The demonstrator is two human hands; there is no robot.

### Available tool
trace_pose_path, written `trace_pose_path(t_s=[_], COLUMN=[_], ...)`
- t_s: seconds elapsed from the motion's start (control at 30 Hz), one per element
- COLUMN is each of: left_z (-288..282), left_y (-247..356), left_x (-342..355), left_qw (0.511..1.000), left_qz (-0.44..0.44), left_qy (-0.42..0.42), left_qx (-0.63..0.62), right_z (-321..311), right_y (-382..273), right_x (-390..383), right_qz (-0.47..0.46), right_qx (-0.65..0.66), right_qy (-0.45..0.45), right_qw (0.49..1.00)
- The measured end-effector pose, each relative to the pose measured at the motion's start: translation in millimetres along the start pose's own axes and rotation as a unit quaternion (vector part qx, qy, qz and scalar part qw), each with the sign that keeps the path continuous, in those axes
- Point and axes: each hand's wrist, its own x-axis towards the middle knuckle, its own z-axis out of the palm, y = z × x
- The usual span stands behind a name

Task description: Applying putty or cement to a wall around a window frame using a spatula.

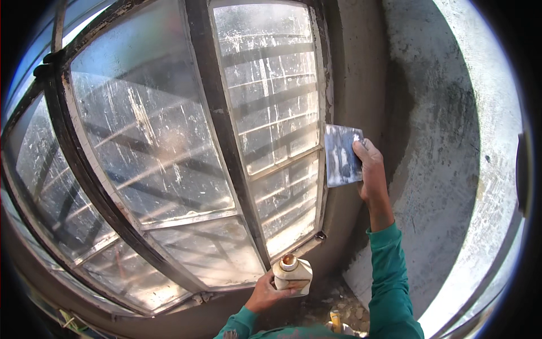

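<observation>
My left hand [265, 295] grips an off-white plastic bottle [293, 278] at the bottom center, its neck open and stained brown inside. My right hand [370, 169] is closed on a flat, rectangular gray panel [342, 155] streaked with dark and white smears, held upright with the thumb on its face. The panel is beside the right edge of the narrow window [271, 79]; whether it touches the frame, I cannot tell. The bottle is just below that window's sill. Both forearms wear green sleeves.
Dirty glass panes [141, 113] in dark frames curve across the left. A gray plastered wall [361, 68] adjoins the window, with a mottled whitish surface [435, 169] at right. Rubble [350, 311] and a small yellow object [335, 321] lie low down, near a few green stems [73, 323] at bottom left.
</observation>
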Motion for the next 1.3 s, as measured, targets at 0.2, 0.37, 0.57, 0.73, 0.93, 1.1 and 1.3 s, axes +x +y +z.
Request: trace_pose_path(t_s=[0.2, 0.37, 0.57, 0.73, 0.93, 1.1, 1.3], left_z=[12.9, 17.4, 21.9, 8.0, -3.0, -6.1, 3.0], left_y=[5.1, -34.9, -53.7, -69.8, -56.3, -55.6, -60.0], left_x=[16.5, 12.3, 1.3, -6.6, -12.2, -5.9, 2.3], left_qw=[0.999, 0.998, 0.997, 1.000, 0.998, 0.997, 0.998], left_qz=[0.001, 0.007, -0.009, -0.001, -0.014, 0.008, 0.029], left_qy=[-0.031, -0.055, -0.065, -0.016, 0.024, 0.046, 0.024], left_qx=[0.022, 0.039, 0.032, 0.002, 0.048, 0.066, 0.046], right_z=[-110.4, -127.2, -83.2, -46.4, -41.0, -25.8, -60.3], right_y=[192.9, 270.5, 247.1, 237.9, 254.8, 219.3, 243.5], right_x=[-240.2, -346.2, -351.3, -345.7, -357.6, -323.6, -348.6], right_qz=[0.192, 0.146, 0.248, 0.242, 0.243, 0.251, 0.169], right_qx=[-0.011, -0.259, -0.178, -0.214, -0.248, -0.151, -0.130], right_qy=[0.228, 0.124, 0.006, -0.006, 0.001, 0.005, -0.079], right_qw=[0.954, 0.947, 0.952, 0.946, 0.938, 0.956, 0.974])
